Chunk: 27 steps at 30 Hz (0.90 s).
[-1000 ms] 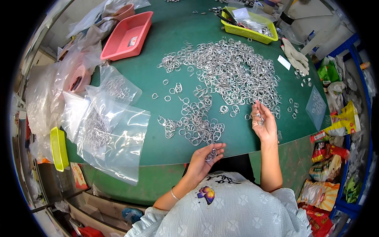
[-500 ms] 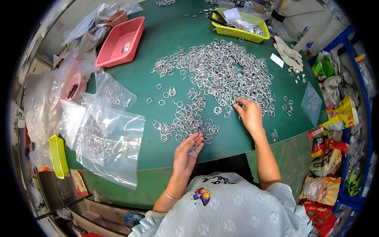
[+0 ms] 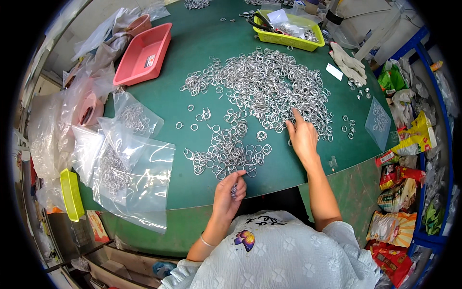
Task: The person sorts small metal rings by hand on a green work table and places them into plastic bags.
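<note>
A large heap of small silver metal rings [image 3: 269,89] is spread over the green table [image 3: 202,43]. A smaller patch of rings [image 3: 226,149] lies nearer to me. My left hand [image 3: 230,192] is at the table's near edge, fingers curled around a few rings. My right hand [image 3: 302,137] reaches forward, palm down, fingers apart and touching rings at the near rim of the big heap. Clear plastic bags [image 3: 127,168] with rings inside lie to the left of my left hand.
A pink tray [image 3: 144,48] sits at the far left, a yellow-green tray [image 3: 288,33] with tools at the far side. White gloves [image 3: 349,62] lie far right. Snack packets [image 3: 399,183] fill shelves on the right. A yellow-green bin [image 3: 70,192] hangs at the left edge.
My right hand has moved from the table's right side up and left onto the rim of the big heap. My left hand stays near the front edge, closed on rings.
</note>
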Available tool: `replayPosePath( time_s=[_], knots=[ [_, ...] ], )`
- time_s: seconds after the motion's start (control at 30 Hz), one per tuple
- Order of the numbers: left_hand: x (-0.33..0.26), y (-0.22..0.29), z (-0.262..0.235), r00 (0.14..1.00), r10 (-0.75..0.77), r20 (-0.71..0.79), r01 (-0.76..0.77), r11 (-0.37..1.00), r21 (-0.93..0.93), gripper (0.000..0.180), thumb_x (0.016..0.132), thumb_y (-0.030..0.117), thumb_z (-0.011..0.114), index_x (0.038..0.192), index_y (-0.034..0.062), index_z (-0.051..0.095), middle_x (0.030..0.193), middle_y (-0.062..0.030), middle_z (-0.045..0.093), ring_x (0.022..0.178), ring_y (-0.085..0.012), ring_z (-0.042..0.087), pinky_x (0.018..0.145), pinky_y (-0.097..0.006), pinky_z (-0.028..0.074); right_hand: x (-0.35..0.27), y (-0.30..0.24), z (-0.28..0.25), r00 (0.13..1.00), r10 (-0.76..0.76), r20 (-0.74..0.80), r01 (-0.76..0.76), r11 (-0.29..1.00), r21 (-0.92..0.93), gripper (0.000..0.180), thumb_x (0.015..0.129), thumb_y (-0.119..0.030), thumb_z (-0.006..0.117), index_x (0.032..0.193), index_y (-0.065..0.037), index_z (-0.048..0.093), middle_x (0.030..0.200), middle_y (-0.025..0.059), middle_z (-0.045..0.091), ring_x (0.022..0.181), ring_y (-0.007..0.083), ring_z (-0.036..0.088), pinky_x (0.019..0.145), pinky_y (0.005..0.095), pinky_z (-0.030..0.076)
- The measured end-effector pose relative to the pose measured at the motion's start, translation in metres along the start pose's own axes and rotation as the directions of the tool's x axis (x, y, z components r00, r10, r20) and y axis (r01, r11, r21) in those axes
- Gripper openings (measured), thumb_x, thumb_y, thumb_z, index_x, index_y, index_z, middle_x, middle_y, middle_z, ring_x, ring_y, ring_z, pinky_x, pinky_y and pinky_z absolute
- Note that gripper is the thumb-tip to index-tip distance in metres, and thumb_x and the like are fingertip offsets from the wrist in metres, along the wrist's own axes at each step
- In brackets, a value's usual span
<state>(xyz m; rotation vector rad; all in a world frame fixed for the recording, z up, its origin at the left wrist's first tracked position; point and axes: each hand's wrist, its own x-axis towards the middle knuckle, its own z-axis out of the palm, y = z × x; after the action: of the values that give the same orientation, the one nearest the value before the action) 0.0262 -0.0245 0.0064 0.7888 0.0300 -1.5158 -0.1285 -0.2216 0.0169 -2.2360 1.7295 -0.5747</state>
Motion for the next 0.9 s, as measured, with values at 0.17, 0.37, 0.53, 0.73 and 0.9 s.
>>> replayPosePath(
  time_s=[0.17,0.37,0.53,0.73,0.9],
  knots=[
    [-0.002,-0.003,0.003,0.999,-0.046,0.013,0.046,0.999,0.028,0.023,0.094,0.017,0.046,0.103,-0.0022,0.055,0.059,0.0016,0.036,0.05,-0.0064,0.032,0.042,-0.018,0.025,-0.007,-0.001,0.008,0.98,-0.104,0.171,0.126,0.984,-0.126,0.041,0.083,-0.024,0.059,0.12,-0.009,0.053,0.067,0.0195,0.062,0.063,0.0377,0.062,0.057,0.047,0.049],
    [-0.001,-0.004,0.005,0.999,-0.053,0.002,0.053,0.998,0.043,0.023,0.094,0.016,0.045,0.103,-0.0025,0.055,0.059,0.0017,0.035,0.049,-0.0062,0.031,0.041,-0.018,0.024,-0.041,-0.023,-0.007,0.848,-0.323,0.42,0.266,0.945,0.191,0.036,0.081,-0.023,0.062,0.114,-0.01,0.059,0.066,0.0178,0.061,0.065,0.0364,0.06,0.059,0.0432,0.047],
    [-0.001,-0.004,0.005,0.998,-0.054,0.012,0.053,0.997,0.06,0.024,0.094,0.017,0.045,0.104,-0.0027,0.055,0.057,0.0015,0.035,0.049,-0.0063,0.031,0.041,-0.019,0.024,-0.031,-0.028,-0.007,0.883,-0.321,0.342,0.179,0.904,0.387,0.035,0.083,-0.023,0.061,0.115,-0.009,0.058,0.067,0.0169,0.061,0.061,0.0349,0.059,0.058,0.041,0.046],
    [-0.003,-0.009,0.01,0.996,-0.083,0.016,0.082,0.994,0.068,0.024,0.094,0.018,0.044,0.104,-0.0018,0.056,0.055,0.0009,0.035,0.047,-0.0064,0.03,0.039,-0.019,0.023,0.0,-0.043,0.021,0.931,-0.203,0.303,0.215,0.977,-0.006,0.042,0.083,-0.025,0.059,0.119,-0.004,0.052,0.067,0.0195,0.062,0.065,0.0366,0.062,0.056,0.0461,0.048],
    [-0.003,-0.01,0.009,0.995,-0.095,-0.013,0.096,0.989,0.111,0.024,0.094,0.019,0.045,0.104,-0.0004,0.055,0.053,0.0018,0.032,0.044,-0.0066,0.029,0.038,-0.019,0.022,-0.032,-0.058,0.016,0.789,-0.388,0.477,0.379,0.918,0.12,0.042,0.084,-0.027,0.058,0.122,-0.01,0.052,0.067,0.0175,0.062,0.064,0.0352,0.062,0.057,0.0453,0.048]
  ],
)
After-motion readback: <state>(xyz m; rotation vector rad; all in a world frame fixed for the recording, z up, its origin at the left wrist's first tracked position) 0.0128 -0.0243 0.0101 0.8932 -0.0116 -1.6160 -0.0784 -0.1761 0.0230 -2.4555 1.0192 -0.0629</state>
